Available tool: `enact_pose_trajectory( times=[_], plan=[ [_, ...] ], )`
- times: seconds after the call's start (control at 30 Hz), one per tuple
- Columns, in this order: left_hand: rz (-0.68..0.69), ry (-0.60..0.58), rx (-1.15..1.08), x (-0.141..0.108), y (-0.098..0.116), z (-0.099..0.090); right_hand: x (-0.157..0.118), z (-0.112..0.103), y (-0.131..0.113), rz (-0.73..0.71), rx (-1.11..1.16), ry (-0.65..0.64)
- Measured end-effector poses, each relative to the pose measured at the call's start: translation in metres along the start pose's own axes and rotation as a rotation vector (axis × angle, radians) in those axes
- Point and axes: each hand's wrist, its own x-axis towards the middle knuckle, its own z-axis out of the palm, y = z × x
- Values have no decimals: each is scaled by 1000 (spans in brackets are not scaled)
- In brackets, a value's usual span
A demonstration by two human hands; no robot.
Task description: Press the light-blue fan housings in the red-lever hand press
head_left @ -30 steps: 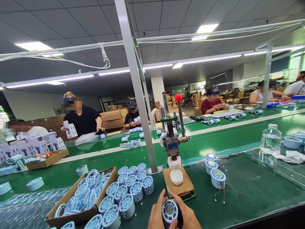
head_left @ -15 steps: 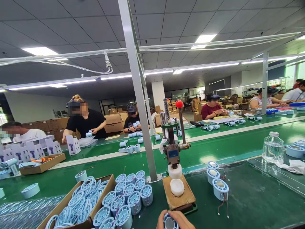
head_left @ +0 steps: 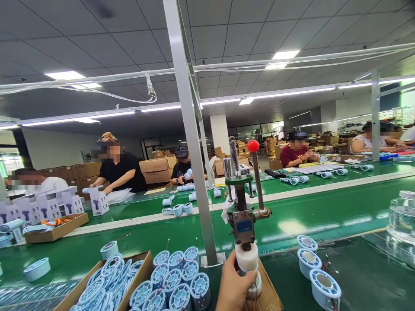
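Observation:
My left hand (head_left: 235,280) reaches up from the bottom centre, its fingers and thumb closed around a round light-blue motor housing (head_left: 242,273) at the small hand press (head_left: 244,224). The housing is mostly hidden by the fingers and sits between the white upper block (head_left: 247,257) and the white lower seat (head_left: 256,288). A thin red wire hangs below it. The press's lever, with a red ball knob (head_left: 253,146), stands upright. My right hand is out of view.
Left of the press stand several blue housings (head_left: 180,296) beside a cardboard box (head_left: 142,270) of blue rings. Three wired housings (head_left: 325,287) sit to the right, near a clear bottle (head_left: 403,216). A metal post (head_left: 191,129) rises behind. Co-workers sit or stand across the green conveyor (head_left: 292,203).
Both hands held the housing at the bottom edge; now my left hand has brought it up to the press. My right hand has left the view. The camera has shifted slightly.

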Motion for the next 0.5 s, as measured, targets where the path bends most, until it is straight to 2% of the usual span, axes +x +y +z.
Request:
enact_pose_trajectory(
  times=[0.07, 0.13, 0.23, 0.3, 0.33, 0.4, 0.43, 0.47, 0.5],
  plan=[
    [-6, -11, -25, 2, -8, 3, 16, -1, 0, -6, -1, 35],
    [-6, -8, -37, 0, -14, 3, 17, -11, -3, -9, -14, 96],
    [30, -29, -44, -5, -21, 2, 6, -45, -9, -9, -50, 204],
    [57, -43, -17, -8, -25, 3, 13, -77, -17, -12, -71, 266],
    [58, -43, 4, -9, -27, 4, 27, -93, -24, -9, -94, 298],
    [35, -22, 57, -11, -28, 6, 81, -122, -41, -31, -150, 380],
    [15, -5, 85, -13, -27, 7, 119, -132, -52, -34, -223, 405],
    [-3, 4, 111, -14, -25, 7, 160, -139, -62, -104, -222, 447],
    [-15, 7, 130, -15, -23, 7, 202, -143, -72, -134, -162, 383]
  ],
)
